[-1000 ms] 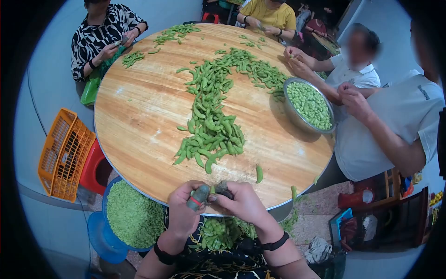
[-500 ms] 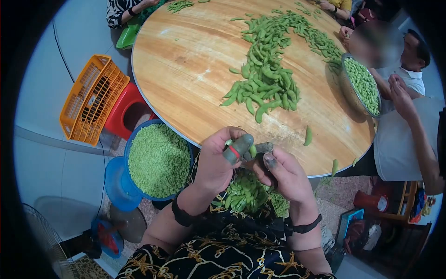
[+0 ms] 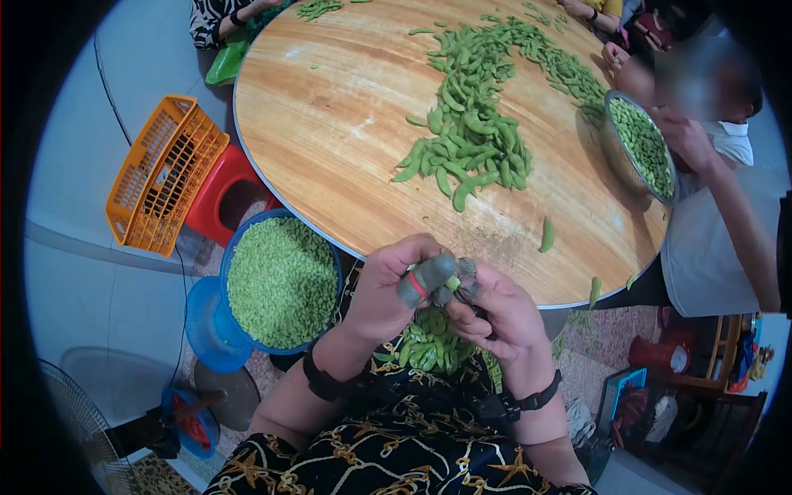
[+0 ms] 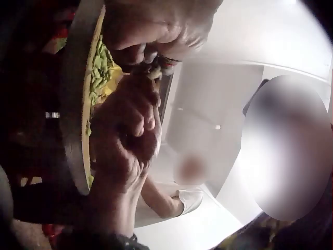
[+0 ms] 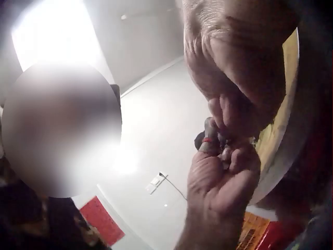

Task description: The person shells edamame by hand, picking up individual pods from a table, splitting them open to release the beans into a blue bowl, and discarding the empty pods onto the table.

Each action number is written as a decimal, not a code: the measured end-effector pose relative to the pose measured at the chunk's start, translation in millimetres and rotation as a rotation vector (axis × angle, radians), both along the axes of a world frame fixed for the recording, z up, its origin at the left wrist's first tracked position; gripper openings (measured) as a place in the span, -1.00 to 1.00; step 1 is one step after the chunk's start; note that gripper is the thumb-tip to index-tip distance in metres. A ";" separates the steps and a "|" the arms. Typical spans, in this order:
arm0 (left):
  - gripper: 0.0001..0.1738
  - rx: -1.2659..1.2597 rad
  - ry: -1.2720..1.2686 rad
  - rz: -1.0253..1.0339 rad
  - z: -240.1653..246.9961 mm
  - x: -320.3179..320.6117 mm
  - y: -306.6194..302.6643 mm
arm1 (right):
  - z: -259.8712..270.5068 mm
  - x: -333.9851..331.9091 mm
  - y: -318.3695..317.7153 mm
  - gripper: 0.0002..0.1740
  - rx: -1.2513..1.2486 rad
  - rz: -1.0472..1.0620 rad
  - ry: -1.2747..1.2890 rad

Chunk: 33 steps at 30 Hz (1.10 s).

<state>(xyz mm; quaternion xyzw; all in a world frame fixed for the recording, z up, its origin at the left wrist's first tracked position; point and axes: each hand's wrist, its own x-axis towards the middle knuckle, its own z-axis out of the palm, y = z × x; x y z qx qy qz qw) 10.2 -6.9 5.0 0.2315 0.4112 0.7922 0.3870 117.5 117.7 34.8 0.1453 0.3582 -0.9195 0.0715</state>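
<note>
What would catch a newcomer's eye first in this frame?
At the near table edge, the left hand and right hand pinch a green pod between them. A long heap of pods runs across the round wooden table, and a blue basin of shelled beans sits below its left rim.

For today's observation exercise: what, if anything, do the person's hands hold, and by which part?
A green pod, pinched between the left hand and the right hand; it is mostly hidden, so the exact part cannot be told.

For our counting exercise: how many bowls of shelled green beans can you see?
2. A blue plastic bowl stands on the left, below the round wooden table's edge; a metal bowl sits on its right side. Others may be hidden.
</note>
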 end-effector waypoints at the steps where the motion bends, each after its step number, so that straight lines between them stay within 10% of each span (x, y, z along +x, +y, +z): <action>1: -0.92 0.086 -0.005 -0.093 -1.9 -1.7 -0.4 | -0.7 1.3 0.1 -0.79 -0.159 0.016 0.017; 5: -0.90 0.103 -0.157 -0.103 0.6 1.4 4.9 | 1.4 -1.6 0.4 -0.80 -0.033 -0.003 0.020; 7: -0.84 -0.209 0.321 0.185 -4.2 4.1 11.7 | 3.9 -6.9 -2.1 -0.82 0.815 -0.157 -0.014; 9: -0.82 -0.242 0.310 0.184 -1.7 3.5 10.2 | 0.1 -11.1 0.2 -0.83 0.824 -0.201 0.033; 11: -0.80 -0.274 0.298 0.183 4.0 3.3 10.6 | -5.0 -15.5 4.9 -0.83 0.321 -0.203 0.028; 15: -0.90 -0.325 0.276 0.332 3.2 -7.4 13.7 | -4.8 -31.6 1.2 -0.83 0.486 -0.184 0.011; 17: -0.93 -0.326 0.236 0.354 3.2 -20.1 16.0 | -5.3 -43.4 4.4 -0.84 1.302 -0.281 0.177; 21: -0.79 0.034 -0.342 0.209 2.3 -41.3 10.5 | -5.4 -62.7 24.1 -0.74 2.054 -0.330 -0.149; 29: -0.74 -0.251 -0.119 -0.111 5.8 -28.9 0.5 | -18.9 -54.3 34.0 -0.78 2.069 -0.415 -0.169; 33: -0.77 -0.229 -0.252 -0.015 20.4 -21.5 8.6 | -8.0 -32.7 23.7 -0.86 1.451 -0.477 0.037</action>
